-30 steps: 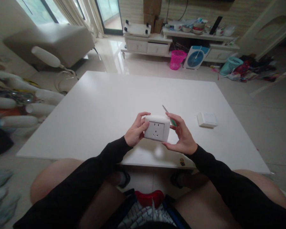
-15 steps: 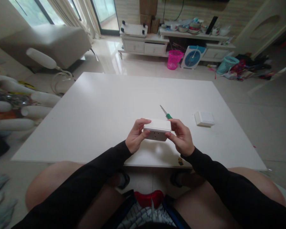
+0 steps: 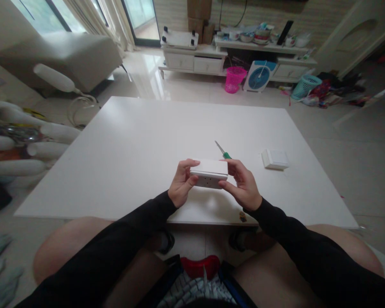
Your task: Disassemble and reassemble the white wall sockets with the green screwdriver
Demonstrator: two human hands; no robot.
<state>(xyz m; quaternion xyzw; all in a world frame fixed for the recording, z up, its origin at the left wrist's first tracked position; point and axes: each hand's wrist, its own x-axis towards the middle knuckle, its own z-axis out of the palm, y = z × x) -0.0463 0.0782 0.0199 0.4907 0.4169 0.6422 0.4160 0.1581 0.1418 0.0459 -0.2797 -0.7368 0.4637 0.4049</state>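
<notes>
Between both hands I hold a white wall socket [image 3: 208, 167] above the table, its face with small dark holes tilted toward me. A thin seam runs between the face and the box body. My left hand [image 3: 183, 183] grips the left end, thumb on the face and fingers over the top. My right hand [image 3: 242, 182] grips the right end in the same way. Just behind the right hand lies a screwdriver [image 3: 223, 150] with a green handle, its end partly hidden by the fingers. Farther right, a second white box [image 3: 275, 159] rests on the table.
The white table [image 3: 141, 141] spans the space in front of my knees. A small cartoon sticker [image 3: 242, 216] is at its near edge. White rounded rods [image 3: 48, 149] stand left of it. Beyond are a pink basket [image 3: 235, 80], a blue fan [image 3: 259, 77] and a low cabinet [image 3: 192, 60].
The socket has shifted slightly left in my hands, and the seam on its right side looks a little wider. The screwdriver and the other box have stayed in place.
</notes>
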